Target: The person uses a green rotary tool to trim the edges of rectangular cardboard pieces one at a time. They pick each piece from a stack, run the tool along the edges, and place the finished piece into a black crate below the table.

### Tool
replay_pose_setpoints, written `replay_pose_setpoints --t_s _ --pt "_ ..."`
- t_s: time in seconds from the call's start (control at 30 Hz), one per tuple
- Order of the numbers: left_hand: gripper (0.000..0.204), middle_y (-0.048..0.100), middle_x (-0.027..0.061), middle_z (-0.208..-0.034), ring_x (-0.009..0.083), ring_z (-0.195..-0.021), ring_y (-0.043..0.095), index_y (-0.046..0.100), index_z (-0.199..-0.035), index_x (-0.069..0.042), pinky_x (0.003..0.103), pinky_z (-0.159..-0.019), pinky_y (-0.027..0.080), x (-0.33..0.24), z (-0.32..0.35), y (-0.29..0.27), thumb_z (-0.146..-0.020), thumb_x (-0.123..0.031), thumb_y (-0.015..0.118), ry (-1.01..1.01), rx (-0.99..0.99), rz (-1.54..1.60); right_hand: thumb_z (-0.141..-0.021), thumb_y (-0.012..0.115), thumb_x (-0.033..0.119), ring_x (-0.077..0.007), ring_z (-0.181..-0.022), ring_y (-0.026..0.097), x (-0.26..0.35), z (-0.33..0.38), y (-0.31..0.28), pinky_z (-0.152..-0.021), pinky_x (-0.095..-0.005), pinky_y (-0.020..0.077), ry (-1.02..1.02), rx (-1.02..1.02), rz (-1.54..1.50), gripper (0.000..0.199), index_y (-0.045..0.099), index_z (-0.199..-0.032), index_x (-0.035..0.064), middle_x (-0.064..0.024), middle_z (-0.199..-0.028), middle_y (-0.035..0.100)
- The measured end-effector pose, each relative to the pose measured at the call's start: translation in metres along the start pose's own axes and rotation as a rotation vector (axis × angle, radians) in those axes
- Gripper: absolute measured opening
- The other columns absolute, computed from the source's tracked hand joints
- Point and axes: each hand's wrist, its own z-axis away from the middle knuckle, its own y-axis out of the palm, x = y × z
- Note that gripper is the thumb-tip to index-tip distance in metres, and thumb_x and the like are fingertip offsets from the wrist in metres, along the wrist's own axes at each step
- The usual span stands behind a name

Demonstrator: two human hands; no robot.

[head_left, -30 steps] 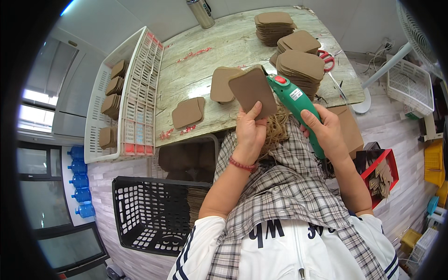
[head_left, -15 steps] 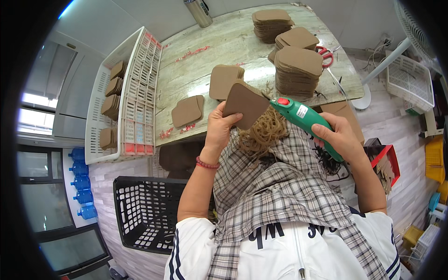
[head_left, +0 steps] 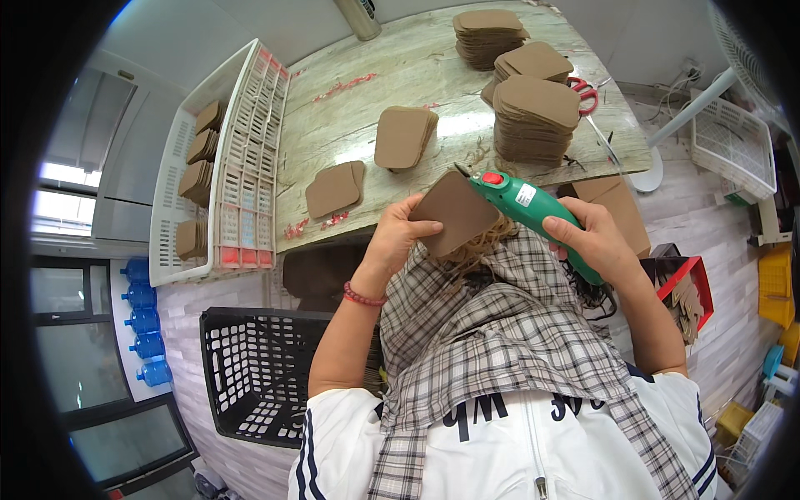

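My left hand (head_left: 398, 232) pinches a brown rounded-square pad (head_left: 457, 215) at its left side, thumb on top. In my right hand (head_left: 602, 237) is a green handheld electric cutter (head_left: 533, 208) with a red button, fingers wrapped round its body. The cutter's dark tip meets the pad's upper corner. Curly tan trimmings (head_left: 479, 246) lie on my checked apron beneath the pad. Just beyond, on the table, stand a short stack of pads (head_left: 404, 137) and a smaller pile (head_left: 333, 192).
Taller pad stacks (head_left: 536, 121) and red-handled scissors (head_left: 587, 100) are at the table's (head_left: 333, 117) right. A white crate (head_left: 246, 167) holding pads stands left, a black crate (head_left: 267, 317) below it. A red-edged box (head_left: 696, 287) and a fan (head_left: 742, 50) are on the right.
The pad has turned in my left hand and shifted slightly right and down. The cutter has moved a little left, its tip now at another part of the edge.
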Motion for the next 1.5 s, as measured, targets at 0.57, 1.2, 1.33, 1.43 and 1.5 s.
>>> replay_pose_setpoints --t_s 0.57,1.2,1.33,1.43,1.5 --pt "0.012 0.069 0.0064 -0.090 0.0122 -0.079 0.064 0.065 -0.096 0.000 0.025 -0.074 0.052 -0.025 0.012 -0.040 -0.084 -0.002 0.065 0.182 -0.089 0.084 -0.087 0.066 0.034 -0.0084 -0.059 0.053 -0.008 0.001 -0.001 -0.055 -0.0233 0.0442 0.105 0.130 -0.043 0.037 0.063 -0.092 -0.0021 -0.0028 -0.069 0.058" --pt "0.016 0.069 0.0050 -0.085 0.0098 -0.073 0.063 0.067 -0.094 0.001 0.023 -0.070 0.051 -0.014 0.011 -0.011 -0.078 -0.001 0.070 -0.036 0.054 -0.081 -0.087 0.064 0.032 -0.0075 -0.060 0.052 -0.007 -0.009 0.013 -0.055 -0.0233 0.0429 0.080 0.177 0.049 0.034 0.061 -0.092 -0.0012 -0.0013 -0.069 0.056" --pt "0.016 0.068 0.0040 -0.084 0.0093 -0.075 0.062 0.068 -0.093 0.000 0.024 -0.071 0.051 -0.012 0.012 -0.014 -0.078 0.000 0.070 -0.075 0.051 -0.117 -0.087 0.064 0.033 -0.0074 -0.058 0.052 -0.001 -0.021 0.028 -0.053 -0.0229 0.0421 0.037 0.203 0.007 0.036 0.063 -0.092 -0.0027 -0.0013 -0.068 0.056" --pt "0.018 0.068 0.0045 -0.089 0.0097 -0.079 0.062 0.067 -0.096 -0.001 0.025 -0.073 0.050 -0.022 0.012 -0.029 -0.078 0.001 0.068 0.055 -0.049 -0.101 -0.088 0.064 0.030 -0.0078 -0.059 0.053 -0.008 -0.027 0.029 -0.053 -0.0226 0.0423 0.016 0.153 -0.046 0.034 0.063 -0.094 -0.0026 -0.0018 -0.068 0.056" --pt "0.021 0.067 0.0054 -0.096 0.0146 -0.083 0.064 0.062 -0.105 -0.001 0.027 -0.078 0.052 -0.024 0.009 -0.080 -0.084 -0.002 0.064 0.205 -0.330 0.109 -0.088 0.064 0.030 -0.0079 -0.059 0.053 -0.012 -0.023 0.029 -0.054 -0.0227 0.0428 0.018 0.067 -0.040 0.033 0.063 -0.095 -0.0027 -0.0023 -0.069 0.057"
